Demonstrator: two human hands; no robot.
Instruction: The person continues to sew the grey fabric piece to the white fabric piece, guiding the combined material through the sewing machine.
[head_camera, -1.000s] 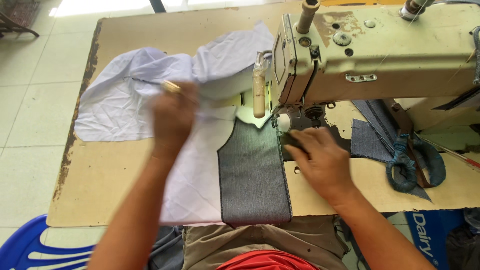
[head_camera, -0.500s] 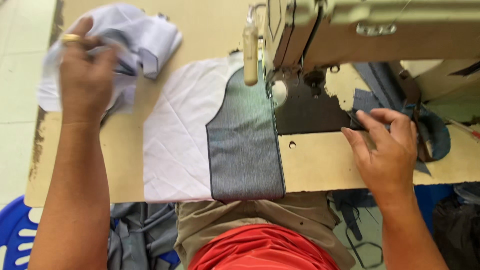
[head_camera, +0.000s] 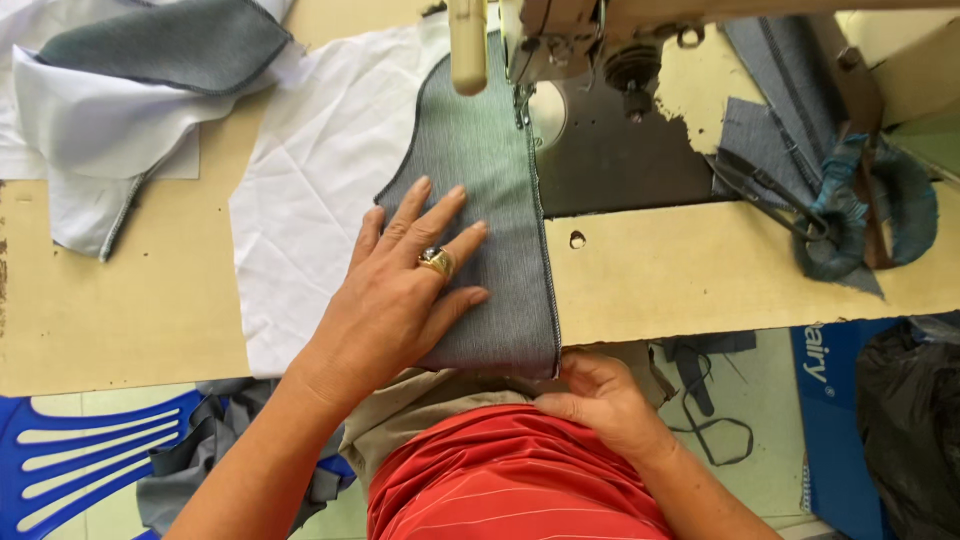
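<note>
Grey fabric panel (head_camera: 480, 200) on the desk (head_camera: 680, 270), left hand (head_camera: 400, 300) flat and open on it, right hand (head_camera: 600, 400) pinching its bottom edge.

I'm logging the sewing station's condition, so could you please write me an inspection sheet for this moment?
Surface: tan wooden table, paint chipped near the machine.
Job's things: grey fabric panel on white lining, running under the sewing machine.
Clutter: fabric pile at far left; scissors with fabric-wrapped handles on denim scraps.
Grippers: left hand flat on the panel; right hand pinching its near edge.
Cables: black strap or cord on the floor.
Surroundings: blue plastic chair, black bag.
</note>
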